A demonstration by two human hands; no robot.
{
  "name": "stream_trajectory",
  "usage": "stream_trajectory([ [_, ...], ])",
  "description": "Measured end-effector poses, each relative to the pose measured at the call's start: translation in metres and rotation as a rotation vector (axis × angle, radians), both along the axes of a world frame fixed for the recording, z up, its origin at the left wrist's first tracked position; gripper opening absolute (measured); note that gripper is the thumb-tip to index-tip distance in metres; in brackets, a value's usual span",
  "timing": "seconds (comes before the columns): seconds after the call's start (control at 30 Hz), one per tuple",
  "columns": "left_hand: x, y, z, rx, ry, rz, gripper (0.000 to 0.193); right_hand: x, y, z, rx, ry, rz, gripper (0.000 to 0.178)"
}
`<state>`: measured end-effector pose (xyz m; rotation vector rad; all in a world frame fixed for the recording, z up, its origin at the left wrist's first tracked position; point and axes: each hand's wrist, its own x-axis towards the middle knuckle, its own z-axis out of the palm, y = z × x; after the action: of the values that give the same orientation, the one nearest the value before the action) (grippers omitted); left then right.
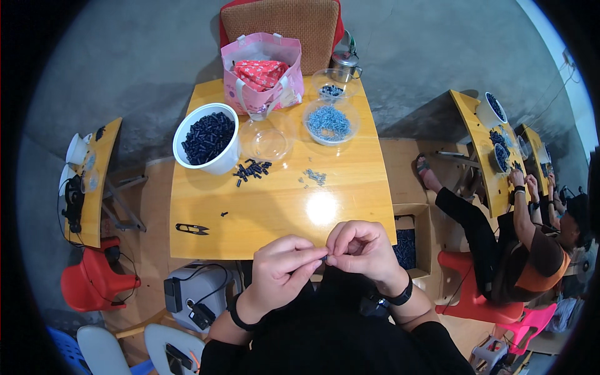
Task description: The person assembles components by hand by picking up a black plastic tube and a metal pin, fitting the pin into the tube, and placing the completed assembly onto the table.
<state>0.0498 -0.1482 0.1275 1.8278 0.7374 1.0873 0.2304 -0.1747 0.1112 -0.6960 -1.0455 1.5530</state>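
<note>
Close to the table's front edge, my left hand [284, 265] pinches a small dark piece [324, 258] between thumb and fingers. My right hand [365, 250] is closed in a pinch right against it; what its fingertips hold is too small to make out. Beyond my hands lie a loose pile of dark tubular pieces [251, 171] and a little heap of small clear pieces [315, 177]. A white tub [179, 149] full of dark pieces stands at the left, and a clear bowl [354, 125] of pale bluish clear pieces at the right. Thread snips [191, 229] lie at the front left.
A pink bag [290, 62], an empty-looking clear bowl [269, 144], another clear bowl [315, 81] with dark pieces, and a metal mug [344, 65] stand farther back. A cardboard box [423, 250] sits on the floor. At right, a person [531, 262] works at another table [478, 150].
</note>
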Motion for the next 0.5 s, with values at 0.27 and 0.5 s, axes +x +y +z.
stream_trajectory([
  [0.27, -0.009, -0.008, -0.006, 0.211, 0.178, -0.071, 0.015, 0.004, -0.001, 0.004, -0.296, -0.098, 0.186, 0.021],
  [0.5, -0.027, -0.014, -0.031, -0.127, -0.014, -0.046, 0.012, -0.011, 0.016, -0.02, -0.397, -0.042, 0.353, 0.021],
])
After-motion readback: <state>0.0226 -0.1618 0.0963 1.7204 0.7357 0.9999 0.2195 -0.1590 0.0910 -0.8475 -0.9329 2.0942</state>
